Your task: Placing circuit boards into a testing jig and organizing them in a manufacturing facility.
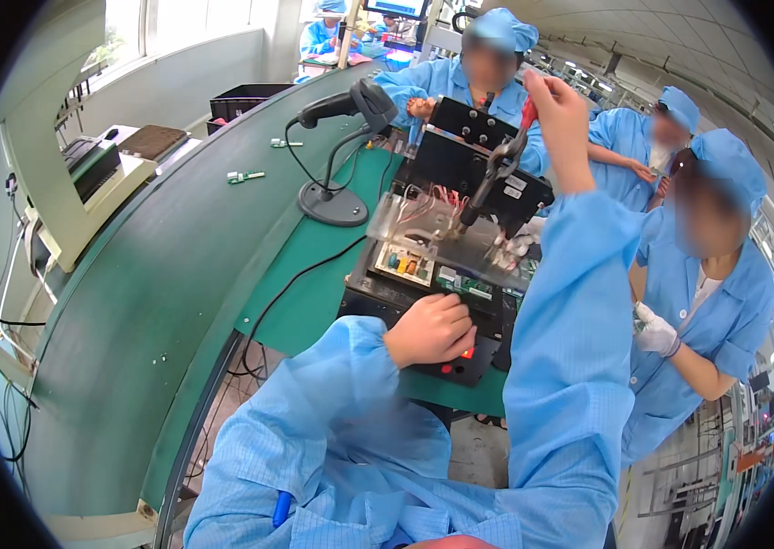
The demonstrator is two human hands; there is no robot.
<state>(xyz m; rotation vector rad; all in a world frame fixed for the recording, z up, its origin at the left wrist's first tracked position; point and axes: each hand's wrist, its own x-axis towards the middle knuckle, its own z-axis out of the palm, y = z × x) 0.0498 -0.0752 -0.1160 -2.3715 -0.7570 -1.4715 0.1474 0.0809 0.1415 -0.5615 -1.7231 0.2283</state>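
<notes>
Hands split the work: my left hand (430, 329) lay curled on the black fixture (460, 302), my right hand (559, 114) gripped its red-handled lever (508, 151) at twelve o'clock; I judged a steady, straight pull best.

Black test fixture (460, 274), clear lid tilted open, red-handled lever (526, 117) raised, on green bench

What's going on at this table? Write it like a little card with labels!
Place: a green work table in a workshop
Left hand: fist resting on a black box with red buttons
Right hand: raised high, gripping a red-handled lever
Machine: black test stand with a clear cover over circuit boards
Nearby: a black scanner on a stand
People: co-workers in blue coats at the right
</notes>
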